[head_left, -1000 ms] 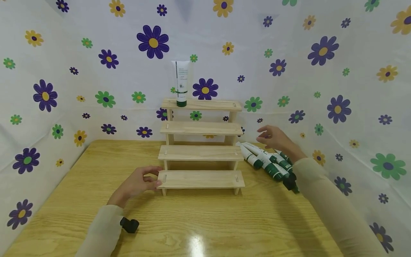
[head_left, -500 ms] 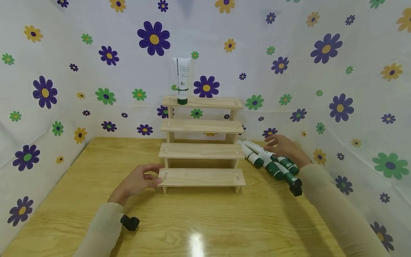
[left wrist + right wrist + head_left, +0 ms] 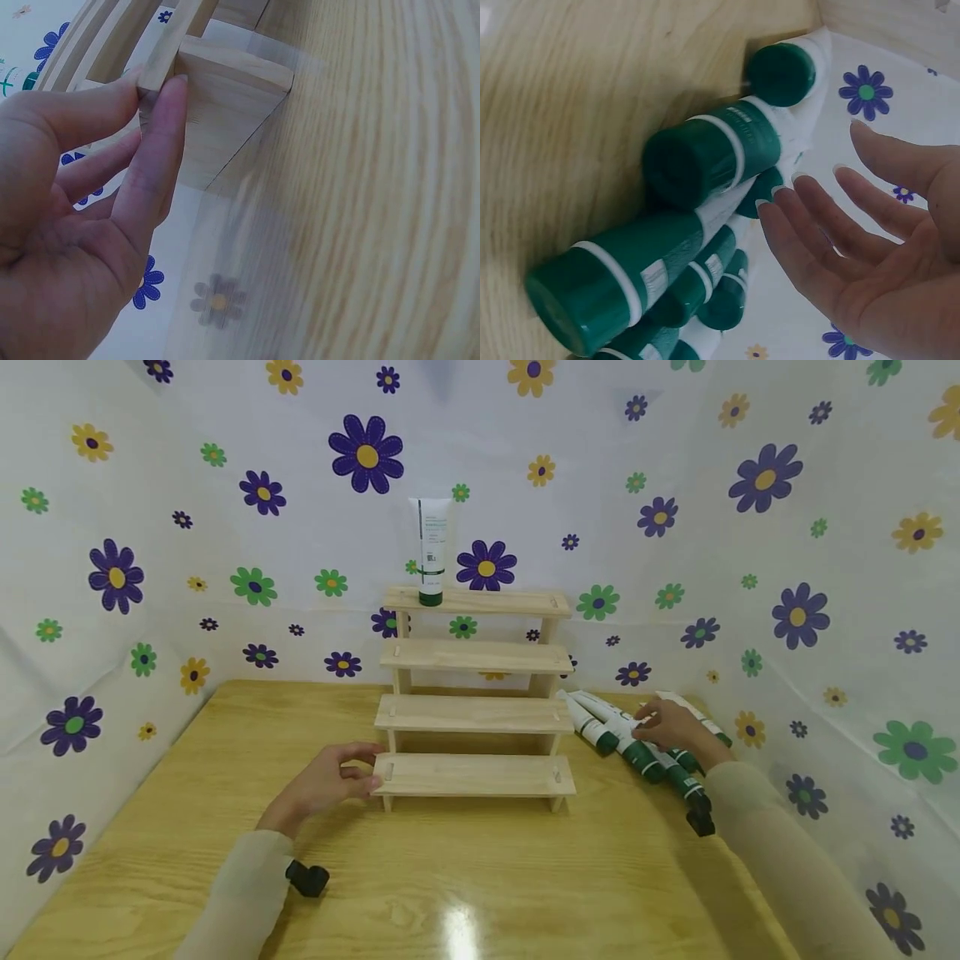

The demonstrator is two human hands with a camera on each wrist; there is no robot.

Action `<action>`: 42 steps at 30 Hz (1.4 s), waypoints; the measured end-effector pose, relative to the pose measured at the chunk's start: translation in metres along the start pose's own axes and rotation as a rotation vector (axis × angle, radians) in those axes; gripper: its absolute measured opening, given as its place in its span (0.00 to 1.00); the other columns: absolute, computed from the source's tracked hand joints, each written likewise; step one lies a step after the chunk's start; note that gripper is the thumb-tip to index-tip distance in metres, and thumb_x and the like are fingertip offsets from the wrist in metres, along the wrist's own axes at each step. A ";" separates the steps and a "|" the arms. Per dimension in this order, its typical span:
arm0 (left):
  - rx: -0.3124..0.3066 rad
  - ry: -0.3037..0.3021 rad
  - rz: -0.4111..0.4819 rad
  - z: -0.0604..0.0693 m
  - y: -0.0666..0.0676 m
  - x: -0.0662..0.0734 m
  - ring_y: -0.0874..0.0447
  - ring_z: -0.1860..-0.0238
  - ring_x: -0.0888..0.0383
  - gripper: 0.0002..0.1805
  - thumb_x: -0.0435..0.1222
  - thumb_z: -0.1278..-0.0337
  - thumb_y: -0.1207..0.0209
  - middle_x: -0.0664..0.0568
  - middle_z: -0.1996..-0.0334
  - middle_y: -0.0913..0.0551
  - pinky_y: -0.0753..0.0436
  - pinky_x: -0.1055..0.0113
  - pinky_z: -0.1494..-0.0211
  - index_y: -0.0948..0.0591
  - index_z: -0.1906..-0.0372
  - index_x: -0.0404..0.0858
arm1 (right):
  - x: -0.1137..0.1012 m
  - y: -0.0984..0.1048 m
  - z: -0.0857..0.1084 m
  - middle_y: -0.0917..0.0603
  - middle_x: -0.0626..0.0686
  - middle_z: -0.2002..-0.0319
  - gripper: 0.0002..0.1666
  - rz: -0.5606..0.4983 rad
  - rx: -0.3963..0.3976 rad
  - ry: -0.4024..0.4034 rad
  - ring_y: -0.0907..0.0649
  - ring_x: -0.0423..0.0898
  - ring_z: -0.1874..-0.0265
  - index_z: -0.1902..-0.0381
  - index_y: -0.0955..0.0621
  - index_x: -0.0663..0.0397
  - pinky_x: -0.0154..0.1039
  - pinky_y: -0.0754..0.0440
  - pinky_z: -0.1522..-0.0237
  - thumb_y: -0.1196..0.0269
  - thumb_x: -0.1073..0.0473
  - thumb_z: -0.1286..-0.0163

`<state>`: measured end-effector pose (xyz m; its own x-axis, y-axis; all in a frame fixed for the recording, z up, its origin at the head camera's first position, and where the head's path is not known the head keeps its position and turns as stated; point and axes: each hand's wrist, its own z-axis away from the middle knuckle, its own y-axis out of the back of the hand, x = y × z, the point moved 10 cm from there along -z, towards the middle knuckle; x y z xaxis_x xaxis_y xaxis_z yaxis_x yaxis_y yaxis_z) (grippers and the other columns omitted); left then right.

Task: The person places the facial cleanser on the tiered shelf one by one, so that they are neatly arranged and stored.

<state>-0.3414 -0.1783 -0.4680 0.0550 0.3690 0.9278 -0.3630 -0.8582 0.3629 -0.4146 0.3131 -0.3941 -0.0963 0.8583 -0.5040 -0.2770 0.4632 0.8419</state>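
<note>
A stepped wooden display rack (image 3: 474, 772) stands on the table. My left hand (image 3: 330, 781) pinches the left end of its lowest board between thumb and fingers, as the left wrist view (image 3: 90, 202) shows close up. On the top board a white squeeze tube (image 3: 432, 539) with a green cap stands upright toward the left. Right of the rack lies a pile of similar squeeze tubes (image 3: 637, 758), their green caps toward me. My right hand (image 3: 671, 727) is over this pile, fingers loosely bent and apart, holding nothing; in the right wrist view the green caps (image 3: 679, 169) lie beside the fingertips.
A light wood-grain table (image 3: 420, 877) carries everything. White cloth with printed flowers (image 3: 300, 527) hangs behind and at both sides, close to the tube pile on the right. A small black camera (image 3: 307, 878) sits at each wrist.
My right hand has come down and to the right, from beside the rack to over the tube pile. The left hand keeps its place on the lowest board.
</note>
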 end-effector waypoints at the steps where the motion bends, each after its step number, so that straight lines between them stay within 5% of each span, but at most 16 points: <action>1: -0.001 0.002 0.000 0.000 -0.001 -0.001 0.13 0.49 0.52 0.33 0.34 0.32 0.35 0.33 0.35 0.27 0.09 0.63 0.50 0.32 0.26 0.32 | 0.004 -0.002 0.001 0.20 0.79 0.44 0.28 0.007 -0.003 -0.004 0.13 0.64 0.54 0.38 0.27 0.78 0.52 0.09 0.58 0.36 0.60 0.25; 11: 0.012 0.011 0.013 0.000 0.000 -0.004 0.13 0.49 0.53 0.33 0.35 0.32 0.34 0.35 0.35 0.27 0.09 0.61 0.49 0.31 0.26 0.34 | 0.024 -0.007 0.000 0.17 0.76 0.50 0.24 0.044 0.018 -0.031 0.12 0.56 0.66 0.46 0.23 0.78 0.47 0.09 0.63 0.32 0.62 0.30; 22: 0.001 0.008 0.015 0.001 0.000 -0.005 0.13 0.49 0.52 0.34 0.34 0.32 0.34 0.34 0.34 0.28 0.09 0.59 0.48 0.31 0.25 0.33 | 0.030 -0.017 -0.001 0.16 0.72 0.56 0.20 0.045 0.026 -0.062 0.12 0.51 0.69 0.52 0.19 0.76 0.45 0.10 0.65 0.30 0.64 0.35; 42: -0.025 -0.042 0.036 0.001 -0.001 0.002 0.13 0.48 0.51 0.34 0.34 0.32 0.35 0.31 0.34 0.29 0.09 0.58 0.49 0.33 0.26 0.29 | 0.027 -0.026 -0.004 0.25 0.80 0.40 0.28 0.039 -0.051 -0.121 0.12 0.62 0.58 0.42 0.24 0.79 0.50 0.08 0.59 0.32 0.63 0.32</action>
<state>-0.3403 -0.1767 -0.4667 0.0798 0.3223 0.9433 -0.3882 -0.8615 0.3272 -0.4138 0.3238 -0.4305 0.0073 0.8974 -0.4411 -0.3235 0.4195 0.8482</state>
